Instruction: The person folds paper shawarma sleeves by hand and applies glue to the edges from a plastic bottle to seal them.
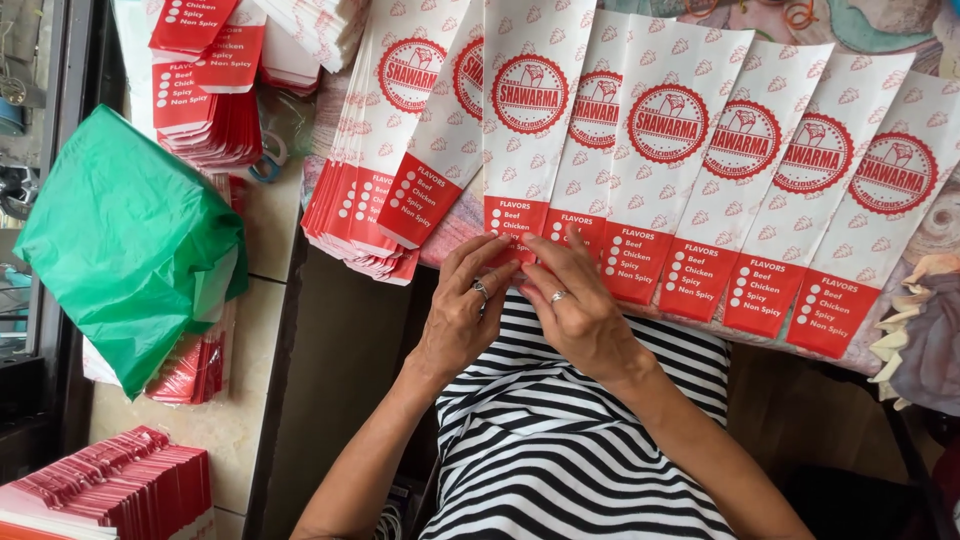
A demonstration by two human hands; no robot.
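Several long white paper sleeves with red round emblems and red lower ends lie fanned side by side across the surface in front of me. My left hand (462, 310) and my right hand (572, 300) meet at the red lower end of one sleeve (524, 110) near the middle of the row. Fingertips of both hands pinch and press that red end (514, 216). Each hand wears a ring. A black and white striped garment (560, 440) covers my lap below the hands.
A thick stack of the same sleeves (360, 200) lies left of the row. More stacks sit at top left (205, 90) and bottom left (120, 490). A green plastic bag (125, 240) rests on the tiled ledge at left. Patterned cloth shows at right (925, 330).
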